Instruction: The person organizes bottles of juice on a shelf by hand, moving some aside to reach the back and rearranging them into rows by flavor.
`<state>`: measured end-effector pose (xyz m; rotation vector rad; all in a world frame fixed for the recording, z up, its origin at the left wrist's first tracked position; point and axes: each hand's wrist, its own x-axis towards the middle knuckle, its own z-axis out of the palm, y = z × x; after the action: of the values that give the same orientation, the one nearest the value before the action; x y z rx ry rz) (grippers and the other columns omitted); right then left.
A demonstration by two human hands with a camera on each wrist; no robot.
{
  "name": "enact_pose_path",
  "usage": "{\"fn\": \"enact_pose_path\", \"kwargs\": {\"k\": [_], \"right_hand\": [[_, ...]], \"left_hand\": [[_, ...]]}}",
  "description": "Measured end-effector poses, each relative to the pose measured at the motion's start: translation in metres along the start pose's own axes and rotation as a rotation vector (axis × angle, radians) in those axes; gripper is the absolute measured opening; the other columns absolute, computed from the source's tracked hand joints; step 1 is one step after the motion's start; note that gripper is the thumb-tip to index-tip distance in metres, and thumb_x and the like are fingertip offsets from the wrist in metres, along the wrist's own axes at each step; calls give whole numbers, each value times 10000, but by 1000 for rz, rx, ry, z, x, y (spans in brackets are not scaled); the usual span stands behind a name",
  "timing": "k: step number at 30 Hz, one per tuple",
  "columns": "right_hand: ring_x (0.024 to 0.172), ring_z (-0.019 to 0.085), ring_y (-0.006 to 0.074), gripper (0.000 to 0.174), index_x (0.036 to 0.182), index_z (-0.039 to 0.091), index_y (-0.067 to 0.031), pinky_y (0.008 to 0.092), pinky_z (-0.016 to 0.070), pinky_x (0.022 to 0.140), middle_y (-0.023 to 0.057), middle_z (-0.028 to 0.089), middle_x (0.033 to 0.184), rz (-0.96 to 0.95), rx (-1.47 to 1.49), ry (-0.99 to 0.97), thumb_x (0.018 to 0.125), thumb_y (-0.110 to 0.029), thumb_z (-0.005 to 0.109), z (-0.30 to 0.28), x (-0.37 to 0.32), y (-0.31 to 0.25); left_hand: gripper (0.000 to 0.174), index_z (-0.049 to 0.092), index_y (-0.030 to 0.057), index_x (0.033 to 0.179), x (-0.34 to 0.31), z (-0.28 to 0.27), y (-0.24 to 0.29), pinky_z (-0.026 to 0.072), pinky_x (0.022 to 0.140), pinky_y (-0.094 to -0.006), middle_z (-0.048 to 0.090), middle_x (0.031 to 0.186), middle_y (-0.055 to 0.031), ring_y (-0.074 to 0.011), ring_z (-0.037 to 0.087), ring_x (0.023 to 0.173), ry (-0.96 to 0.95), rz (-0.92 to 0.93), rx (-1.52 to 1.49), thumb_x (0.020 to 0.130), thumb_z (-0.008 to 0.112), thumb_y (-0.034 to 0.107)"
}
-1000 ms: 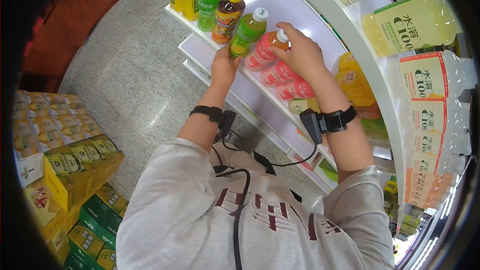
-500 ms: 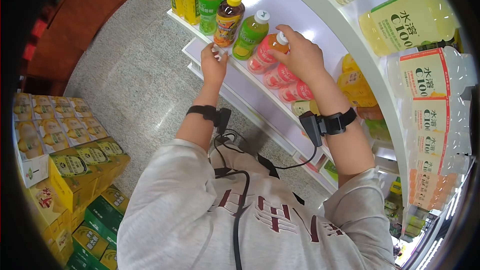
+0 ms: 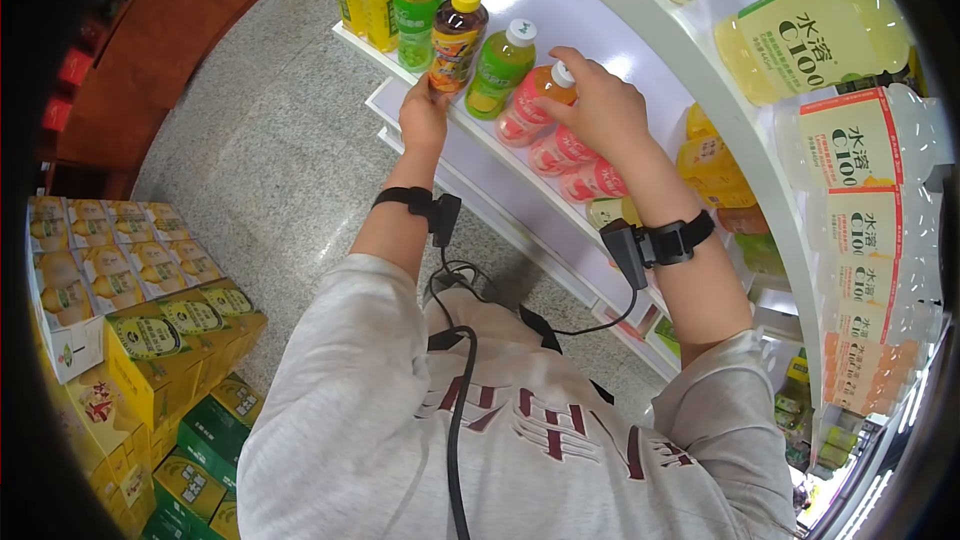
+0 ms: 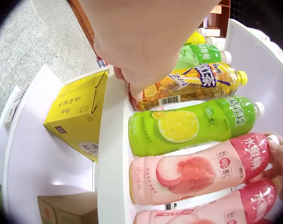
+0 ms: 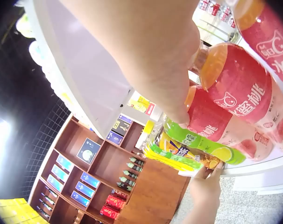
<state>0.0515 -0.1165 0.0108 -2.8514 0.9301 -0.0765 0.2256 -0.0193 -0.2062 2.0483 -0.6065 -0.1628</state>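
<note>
At the shelf's front edge, my left hand [image 3: 423,122] grips the bottom of an iced tea bottle [image 3: 457,48] with an orange label and yellow cap. Its fingers overlap the bottle base in the left wrist view. My right hand [image 3: 607,112] holds the top of a pink-labelled peach drink bottle [image 4: 193,172], thumb and fingers around its cap and neck. Between the two stands a green lemon drink bottle [image 4: 188,125], untouched. More peach drink bottles [image 3: 562,148] line up behind my right hand, partly covered by it in the head view.
A green bottle [image 3: 416,15] and yellow bottles [image 3: 379,0] continue the row leftward along the white shelf [image 3: 600,40]. Large clear bottles [image 3: 850,145] stand on the upper shelf at right. Stacked cartons [image 3: 150,330] sit on the floor at left. A cable [image 3: 462,420] hangs before my shirt.
My left hand has let go of the green lemon drink bottle, moved left and taken hold of the iced tea bottle's base. The right hand has stayed at the peach drink bottle.
</note>
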Motion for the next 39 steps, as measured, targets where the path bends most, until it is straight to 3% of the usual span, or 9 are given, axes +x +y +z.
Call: {"fn": "enact_pose_path", "kwargs": {"k": [5, 9, 11, 12, 15, 19, 21, 27, 39], "right_hand": [[922, 645, 301, 556, 1253, 473, -219, 417, 519, 739, 97, 647, 1069, -2, 20, 11, 767, -364, 699, 2, -1, 2], [827, 651, 350, 509, 1211, 483, -177, 436, 526, 692, 135, 633, 997, -70, 23, 73, 783, -384, 667, 6, -1, 6], [809, 653, 351, 503, 1206, 484, -175, 439, 528, 678, 136, 634, 992, -84, 30, 100, 783, -380, 663, 8, -2, 6], [788, 655, 352, 499, 1197, 486, -173, 441, 529, 662, 134, 636, 978, -84, 29, 106, 778, -374, 668, 8, -1, 6], [757, 656, 353, 496, 1183, 490, -170, 442, 532, 640, 129, 639, 950, -97, 22, 133, 768, -370, 674, 11, 0, 8], [752, 659, 349, 503, 1166, 495, -162, 434, 537, 639, 123, 639, 932, -96, -9, 146, 754, -382, 684, 12, -1, 7], [764, 660, 345, 515, 1169, 496, -162, 433, 538, 647, 118, 640, 940, -85, -1, 138, 748, -392, 686, 11, -1, 6], [863, 645, 310, 511, 1216, 497, -205, 422, 528, 718, 99, 648, 997, -28, 8, 78, 771, -391, 666, 8, -2, 6], [878, 650, 289, 521, 1208, 506, -209, 420, 528, 736, 84, 650, 993, -67, 11, 123, 750, -389, 678, 11, -2, 10]], "left_hand": [[537, 544, 7, 1205, -1, -6, 3, 482, 826, -387, 620, 1037, -188, -325, 604, 976, 56, 51, 58, 725, 748, 136], [525, 535, -10, 1178, -5, -44, 59, 492, 819, -379, 614, 1040, -180, -311, 607, 993, 72, 116, -154, 718, 740, 137], [473, 544, -13, 1117, -6, -44, 71, 514, 734, -333, 618, 1032, -153, -257, 645, 876, -162, 381, -302, 720, 742, 150], [582, 481, 14, 1194, -7, -43, 78, 522, 728, -349, 628, 1007, -178, -285, 651, 871, -160, 449, -203, 708, 761, 170], [676, 406, 34, 1239, -11, -45, 93, 528, 694, -385, 644, 947, -194, -331, 655, 837, -238, 393, 15, 698, 782, 186], [726, 364, 45, 1253, -7, -34, 86, 525, 656, -419, 655, 889, -192, -368, 649, 796, -229, 394, 42, 693, 792, 220], [641, 376, 34, 1125, -3, -34, 82, 509, 577, -465, 636, 773, -227, -410, 635, 704, -196, 482, 43, 692, 780, 279], [597, 373, 35, 1048, 0, -39, 81, 507, 572, -461, 632, 782, -229, -423, 625, 715, -239, 481, 84, 709, 780, 310], [610, 405, 37, 1110, 2, -42, 79, 531, 620, -422, 658, 887, -196, -377, 651, 778, -280, 493, 34, 706, 797, 272]]}}
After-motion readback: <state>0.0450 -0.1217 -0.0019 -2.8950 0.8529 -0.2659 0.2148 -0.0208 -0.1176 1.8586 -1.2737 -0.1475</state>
